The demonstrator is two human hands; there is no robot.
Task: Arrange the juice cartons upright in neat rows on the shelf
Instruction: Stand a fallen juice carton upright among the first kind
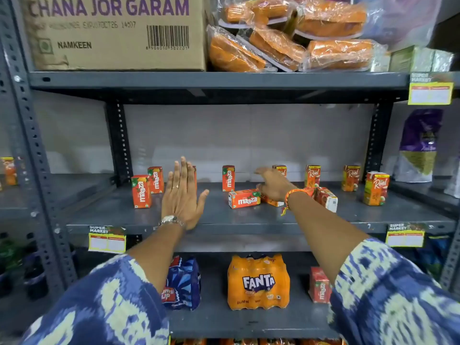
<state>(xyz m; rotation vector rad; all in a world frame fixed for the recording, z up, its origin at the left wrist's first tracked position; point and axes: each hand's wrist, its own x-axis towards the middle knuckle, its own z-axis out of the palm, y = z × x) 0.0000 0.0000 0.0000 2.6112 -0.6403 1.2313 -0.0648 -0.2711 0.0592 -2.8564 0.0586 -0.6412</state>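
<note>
On the upper shelf I see a cardboard box (112, 33) printed CHANA JOR GARAM at the left, with plastic-wrapped orange packs (288, 33) heaped to its right. The grey middle shelf (249, 221) carries the juice cartons: at the left two Maaza cartons (142, 191) stand upright close together, one a little behind the other, and another carton is mostly hidden behind my left hand (183, 195). That hand is flat and fully open, fingers straight and pointing toward the back of the shelf, thumb spread out to the right, gripping nothing. Further right one Maaza carton (228, 178) stands upright, and just in front of it a toppled Maaza carton (244, 198) lies on its side. My right hand (272, 184) reaches in over more fallen cartons (324, 197), loosely open with fingers extended toward the left; its image is blurred and I cannot tell whether it touches any of them. Beyond it, Real cartons (375, 188) stand upright, spaced apart in a loose row. On the lower shelf, left to right, sit a blue shrink-wrapped bottle pack (183, 282), an orange Fanta pack (258, 282) and a single upright Maaza carton partly behind my right sleeve (388, 290).
</note>
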